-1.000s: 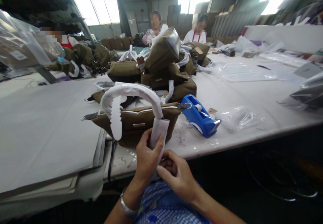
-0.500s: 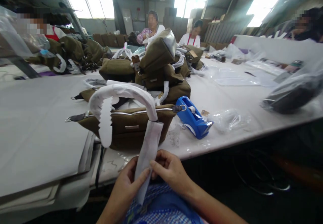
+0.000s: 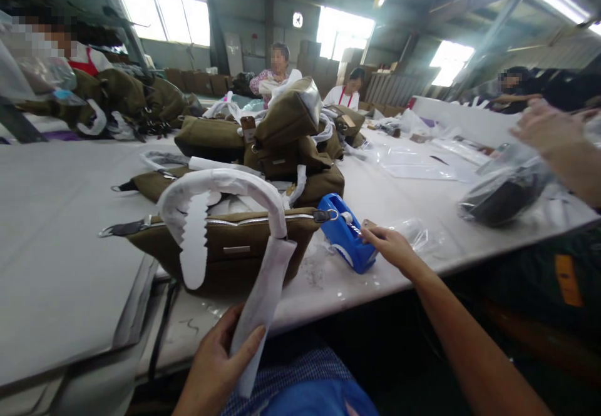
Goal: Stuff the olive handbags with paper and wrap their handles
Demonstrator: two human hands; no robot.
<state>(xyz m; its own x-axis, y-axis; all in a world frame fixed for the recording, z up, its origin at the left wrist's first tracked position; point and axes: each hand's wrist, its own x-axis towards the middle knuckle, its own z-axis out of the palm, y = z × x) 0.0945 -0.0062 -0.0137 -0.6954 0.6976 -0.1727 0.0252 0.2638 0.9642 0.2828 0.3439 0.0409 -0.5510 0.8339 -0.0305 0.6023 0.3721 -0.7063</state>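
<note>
An olive-brown handbag (image 3: 253, 256) with a silver zip stands at the table's front. White paper wraps its arched handle (image 3: 220, 181), and a wavy-edged white strip (image 3: 193, 241) hangs from it. My left hand (image 3: 223, 347) is closed on the loose lower length of white wrapping paper (image 3: 263, 297), thumb on top. To the right of the bag stands a blue tape dispenser (image 3: 345, 238). My right hand (image 3: 392, 247) reaches to its front end, fingertips pinched together there; what lies between them is hidden.
More olive bags (image 3: 282, 134) with wrapped handles are heaped behind. Flat white sheets (image 3: 70, 247) cover the left of the table. On the right lie clear plastic (image 3: 422, 236) and a dark bagged item (image 3: 502, 197), beside a co-worker's hand (image 3: 549, 131). Other people sit farther back.
My right hand has let go of the white paper and moved right to the tape dispenser. My left hand keeps the paper. A co-worker's hand has appeared at the right.
</note>
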